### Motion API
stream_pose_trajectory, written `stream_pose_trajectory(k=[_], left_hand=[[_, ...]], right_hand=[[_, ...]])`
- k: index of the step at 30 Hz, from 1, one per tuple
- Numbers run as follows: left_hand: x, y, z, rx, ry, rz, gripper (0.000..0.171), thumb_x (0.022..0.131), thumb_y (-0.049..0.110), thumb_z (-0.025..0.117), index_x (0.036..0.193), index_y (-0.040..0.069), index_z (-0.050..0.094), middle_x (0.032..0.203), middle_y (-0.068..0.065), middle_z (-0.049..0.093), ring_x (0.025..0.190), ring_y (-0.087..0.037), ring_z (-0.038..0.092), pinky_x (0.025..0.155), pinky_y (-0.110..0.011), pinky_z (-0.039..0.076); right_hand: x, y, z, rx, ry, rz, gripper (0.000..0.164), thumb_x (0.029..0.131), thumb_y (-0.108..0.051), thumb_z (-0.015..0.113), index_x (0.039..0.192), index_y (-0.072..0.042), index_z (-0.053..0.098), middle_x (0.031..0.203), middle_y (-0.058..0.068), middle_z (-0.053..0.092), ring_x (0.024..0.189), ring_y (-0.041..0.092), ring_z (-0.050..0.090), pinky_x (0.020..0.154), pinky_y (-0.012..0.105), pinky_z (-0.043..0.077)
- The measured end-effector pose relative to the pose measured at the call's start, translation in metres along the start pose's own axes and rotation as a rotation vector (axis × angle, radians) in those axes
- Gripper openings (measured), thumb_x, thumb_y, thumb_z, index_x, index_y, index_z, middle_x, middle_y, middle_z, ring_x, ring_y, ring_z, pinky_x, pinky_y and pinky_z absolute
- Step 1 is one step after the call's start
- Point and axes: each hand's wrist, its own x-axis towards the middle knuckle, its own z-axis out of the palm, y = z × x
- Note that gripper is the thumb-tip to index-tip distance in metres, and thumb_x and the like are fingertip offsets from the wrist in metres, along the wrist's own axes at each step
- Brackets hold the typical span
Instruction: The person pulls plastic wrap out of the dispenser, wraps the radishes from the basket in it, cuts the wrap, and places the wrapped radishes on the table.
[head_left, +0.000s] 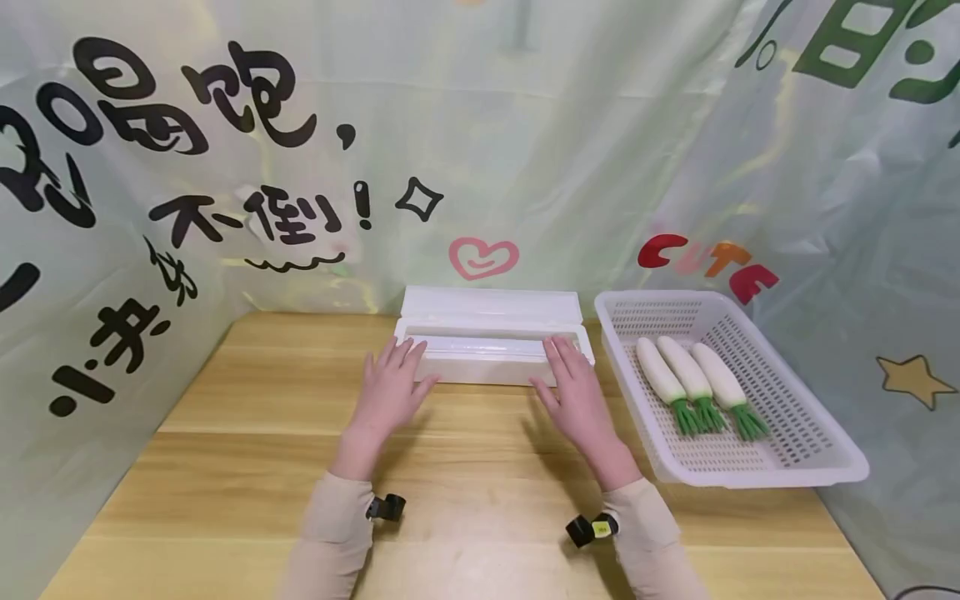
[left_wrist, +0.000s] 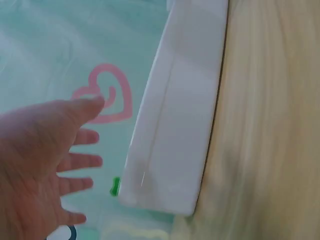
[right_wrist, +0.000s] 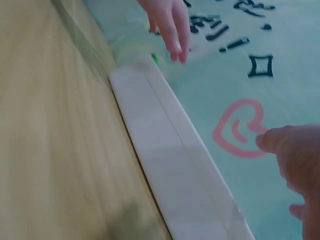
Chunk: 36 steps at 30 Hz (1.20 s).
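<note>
A long white cling film dispenser box [head_left: 487, 372] stands near the back of the table with its lid [head_left: 491, 306] raised toward the wall sheet. Inside it lies a shiny roll of film [head_left: 487, 346]. My left hand [head_left: 386, 393] reaches over the box's left end, fingers spread and straight. At the right end, my right hand [head_left: 576, 398] is held much the same way, thumb apart from the fingers. Neither hand grips anything. The left wrist view shows a small green piece [left_wrist: 115, 186] at the box's end, beside the spread left fingers.
On the right, a white perforated plastic basket [head_left: 813, 477] holds three white radishes [head_left: 684, 367] with green stems. A printed sheet [head_left: 570, 167] hangs behind and around the wooden table [head_left: 480, 492]. Each wrist carries a small black camera.
</note>
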Motion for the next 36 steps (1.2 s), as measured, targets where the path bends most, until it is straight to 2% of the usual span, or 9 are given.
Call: stream_pose_trajectory(k=[3, 5, 8, 12, 15, 19, 23, 32, 36], left_hand=[[0.009, -0.013, 0.000, 0.025, 0.140, 0.114, 0.044, 0.095, 0.032, 0.061, 0.131, 0.008, 0.059, 0.133, -0.014, 0.060, 0.131, -0.039, 0.048, 0.107, -0.063, 0.036], [0.016, -0.020, 0.002, 0.033, 0.220, 0.185, 0.036, 0.092, 0.025, 0.066, 0.122, 0.006, 0.065, 0.124, -0.013, 0.066, 0.122, -0.038, 0.055, 0.104, -0.058, 0.040], [0.026, -0.029, 0.004, 0.040, 0.265, 0.251, 0.028, 0.091, 0.021, 0.068, 0.115, 0.006, 0.069, 0.114, -0.011, 0.070, 0.112, -0.035, 0.059, 0.102, -0.052, 0.042], [0.036, -0.037, 0.007, 0.051, 0.215, 0.258, 0.024, 0.093, 0.022, 0.066, 0.113, 0.010, 0.072, 0.112, -0.008, 0.070, 0.111, -0.033, 0.057, 0.104, -0.050, 0.040], [0.041, -0.042, 0.011, 0.055, 0.172, 0.258, 0.021, 0.094, 0.023, 0.064, 0.110, 0.011, 0.073, 0.112, -0.007, 0.070, 0.111, -0.032, 0.057, 0.106, -0.050, 0.039], [0.046, -0.046, 0.015, 0.026, 0.150, 0.270, 0.017, 0.094, 0.022, 0.065, 0.103, 0.012, 0.076, 0.108, -0.007, 0.072, 0.108, -0.031, 0.058, 0.105, -0.049, 0.040], [0.052, -0.050, 0.014, -0.019, 0.106, 0.248, 0.016, 0.092, 0.023, 0.067, 0.098, 0.013, 0.077, 0.106, -0.005, 0.074, 0.105, -0.030, 0.058, 0.101, -0.048, 0.041], [0.068, -0.051, 0.008, -0.124, -0.063, 0.130, 0.017, 0.093, 0.026, 0.065, 0.098, 0.014, 0.077, 0.101, -0.002, 0.076, 0.098, -0.025, 0.057, 0.092, -0.043, 0.043], [0.070, -0.052, 0.010, -0.102, -0.088, 0.132, 0.019, 0.096, 0.026, 0.062, 0.099, 0.013, 0.076, 0.103, -0.003, 0.075, 0.101, -0.025, 0.056, 0.094, -0.044, 0.044]], right_hand=[[0.009, 0.013, 0.003, 0.038, 0.100, -0.030, 0.053, 0.086, -0.013, 0.072, 0.132, 0.007, 0.054, 0.132, 0.026, 0.058, 0.128, 0.043, 0.050, 0.107, 0.055, 0.042], [0.013, 0.023, 0.006, 0.043, 0.139, -0.029, 0.045, 0.086, -0.010, 0.072, 0.126, 0.006, 0.060, 0.125, 0.024, 0.062, 0.123, 0.042, 0.054, 0.105, 0.053, 0.044], [0.019, 0.038, 0.010, 0.062, 0.173, -0.034, 0.034, 0.084, -0.005, 0.072, 0.115, 0.007, 0.066, 0.113, 0.024, 0.066, 0.114, 0.043, 0.059, 0.101, 0.052, 0.047], [0.024, 0.051, 0.014, 0.074, 0.142, -0.043, 0.023, 0.084, -0.002, 0.072, 0.104, 0.008, 0.070, 0.102, 0.023, 0.068, 0.102, 0.041, 0.062, 0.095, 0.050, 0.049], [0.027, 0.055, 0.015, 0.050, 0.050, -0.026, 0.019, 0.086, -0.006, 0.070, 0.102, 0.005, 0.072, 0.101, 0.021, 0.069, 0.099, 0.038, 0.063, 0.093, 0.049, 0.049], [0.031, 0.057, 0.014, 0.022, -0.088, 0.017, 0.018, 0.089, -0.011, 0.068, 0.101, 0.002, 0.074, 0.100, 0.019, 0.070, 0.099, 0.037, 0.064, 0.093, 0.048, 0.049], [0.034, 0.060, 0.015, 0.051, -0.176, 0.068, 0.018, 0.091, -0.012, 0.066, 0.099, 0.002, 0.074, 0.097, 0.019, 0.072, 0.095, 0.038, 0.064, 0.091, 0.050, 0.049], [0.042, 0.067, 0.015, 0.245, -0.294, 0.315, 0.021, 0.095, -0.016, 0.062, 0.101, 0.000, 0.074, 0.102, 0.019, 0.073, 0.094, 0.034, 0.068, 0.085, 0.050, 0.054], [0.044, 0.068, 0.019, 0.263, -0.291, 0.338, 0.021, 0.096, -0.017, 0.061, 0.101, -0.001, 0.073, 0.101, 0.018, 0.073, 0.092, 0.031, 0.067, 0.082, 0.048, 0.054]])
